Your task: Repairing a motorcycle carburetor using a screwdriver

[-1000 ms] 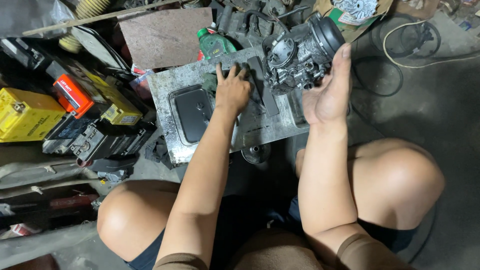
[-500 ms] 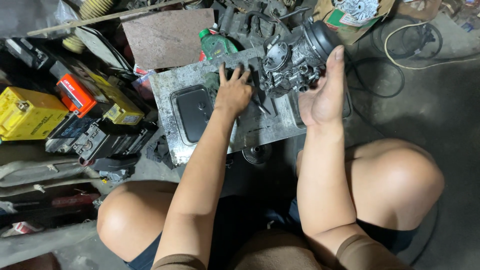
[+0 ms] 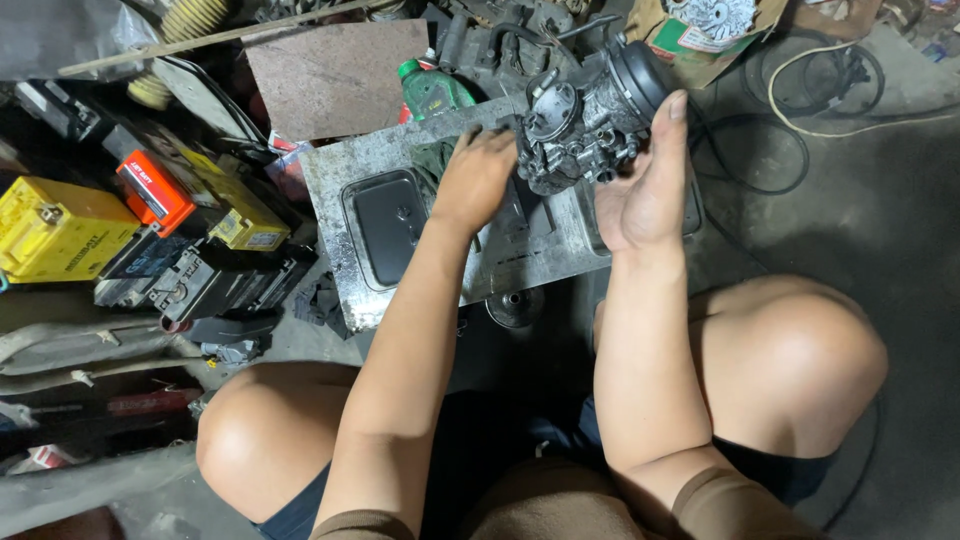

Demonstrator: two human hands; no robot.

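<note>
The person is squatting on the floor, bare knees nearest the camera, and both forearms are reaching forward to a scuffed grey metal tray (image 3: 345,270) that is serving as a counter. The left hand (image 3: 475,180) is lying knuckles-up on the tray with fingers curled downward against the near side of the carburetor (image 3: 580,120); whether it is actually gripping is not something I can tell. The right hand (image 3: 645,185) is cupping the carburetor from the right, fingers straight and open, thumb side pressing the body. The carburetor is resting at the tray's far right corner, tilted, its round black intake mouth pointing up and away. It is looking like a heavy, rigid cast-metal piece, probably greasy and slippery, with small levers and fittings that could bend, so the solid body is seeming the safest place to hold. Farther left, a yellow box-shaped battery (image 3: 55,230), a red-topped black battery (image 3: 150,190) and a smaller yellow one (image 3: 240,215) are sitting side by side. Beyond the tray, a green bottle (image 3: 430,90) is lying beside a brown board (image 3: 335,75), and a printed cardboard package (image 3: 700,30) is sitting farthest back.
</note>
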